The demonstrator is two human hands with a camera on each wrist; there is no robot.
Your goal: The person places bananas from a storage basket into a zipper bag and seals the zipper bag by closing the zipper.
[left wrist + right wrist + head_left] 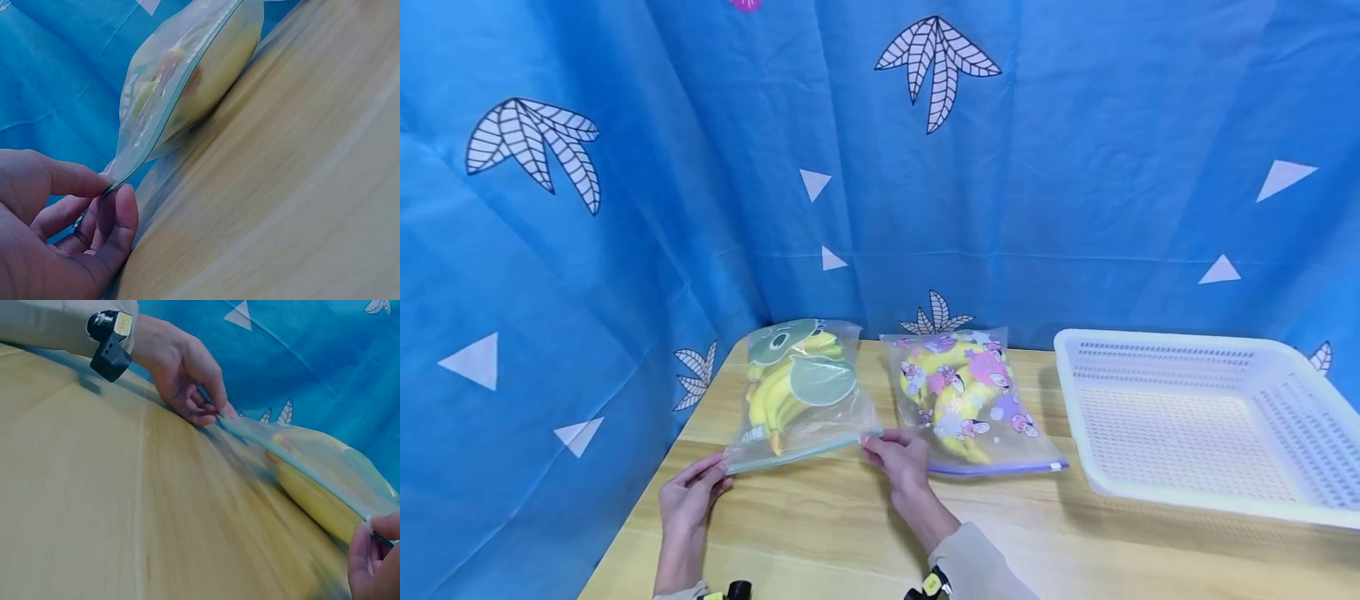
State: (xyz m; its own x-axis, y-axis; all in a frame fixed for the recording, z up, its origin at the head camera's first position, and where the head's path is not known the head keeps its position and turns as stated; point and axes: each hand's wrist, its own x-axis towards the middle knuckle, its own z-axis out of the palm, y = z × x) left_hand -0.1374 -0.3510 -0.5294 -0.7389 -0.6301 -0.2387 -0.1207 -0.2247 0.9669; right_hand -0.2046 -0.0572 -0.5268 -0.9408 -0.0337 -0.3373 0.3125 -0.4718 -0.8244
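A clear zip bag (pixel 842 421) with a green cartoon print and a green zip edge lies at the left of the table, with yellow bananas (pixel 771 400) inside. My left hand (pixel 688 496) pinches the left end of its zip edge between thumb and fingers, as the left wrist view shows up close. At the other end, my right hand (pixel 904 467) pinches the zip edge by the white slider (pixel 369 522). The zip edge stretches between both hands, slightly raised off the wood in the wrist views.
Just right of my right hand lies a second zip bag (pixel 951 442) with pink and purple prints, a purple zip and yellow fruit inside. A white perforated basket (pixel 1078 433) stands at the right. Blue curtain (pixel 925 208) hangs behind the wooden table (pixel 797 525).
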